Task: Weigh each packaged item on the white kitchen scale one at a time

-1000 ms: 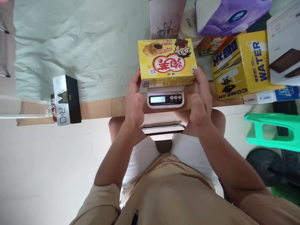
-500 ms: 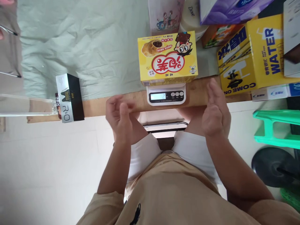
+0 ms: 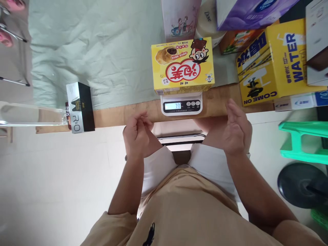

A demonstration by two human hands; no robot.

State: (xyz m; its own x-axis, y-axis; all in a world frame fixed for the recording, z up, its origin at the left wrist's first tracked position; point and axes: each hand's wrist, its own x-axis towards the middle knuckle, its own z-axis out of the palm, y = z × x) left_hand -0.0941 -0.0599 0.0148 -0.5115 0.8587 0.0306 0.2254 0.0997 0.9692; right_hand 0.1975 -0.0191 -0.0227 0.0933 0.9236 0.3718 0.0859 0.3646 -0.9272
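Observation:
A yellow snack box (image 3: 183,65) with red lettering and a cartoon face lies on a small white kitchen scale (image 3: 182,110), hiding most of its platform. The scale's lit display seems to read 79. My left hand (image 3: 137,131) is at the table's front edge, left of the scale, its fingers loosely bent with nothing in them. On the other side, my right hand (image 3: 237,130) hovers by the edge with fingers stretched and nothing held. Neither hand touches the box or the scale.
A black-and-white box (image 3: 79,107) stands at the left edge beside a clear container (image 3: 33,115). At right are a yellow WATER carton (image 3: 287,65), a purple pack (image 3: 256,13), a Dove bottle (image 3: 208,20) and a pink box (image 3: 179,20). A green stool (image 3: 297,140) is on the floor.
My left hand has moved slightly right and down, and its fingers have curled a little more. My right hand has lowered slightly. The display's digits have changed; the box stays on the scale.

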